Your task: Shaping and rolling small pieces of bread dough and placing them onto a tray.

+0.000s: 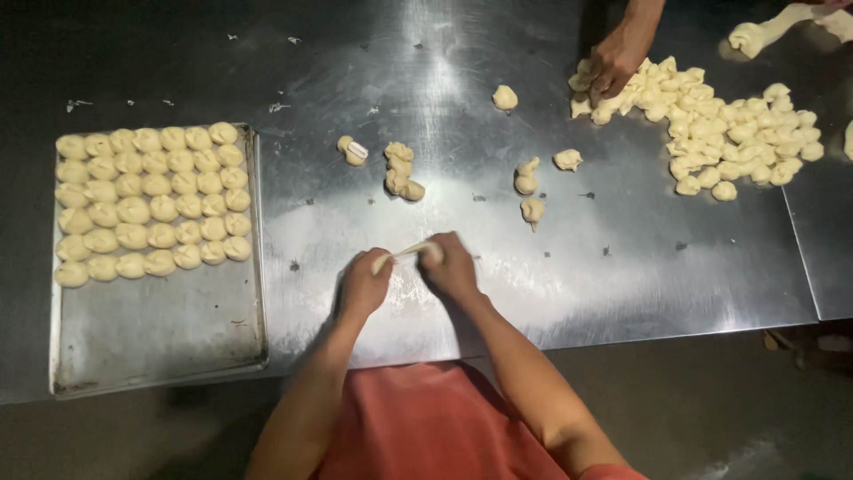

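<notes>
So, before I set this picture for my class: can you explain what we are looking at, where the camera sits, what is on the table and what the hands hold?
There is no machine here. The one picture comes from a camera on a person's head, looking down at their own bare hands over a steel table. The left hand and right hand together hold a thin strip of dough stretched between them. On the left a metal tray carries rows of shaped dough pieces. A few loose dough lumps lie in the middle. At the far right is a pile of cut dough bits, touched by another person's hand.
</notes>
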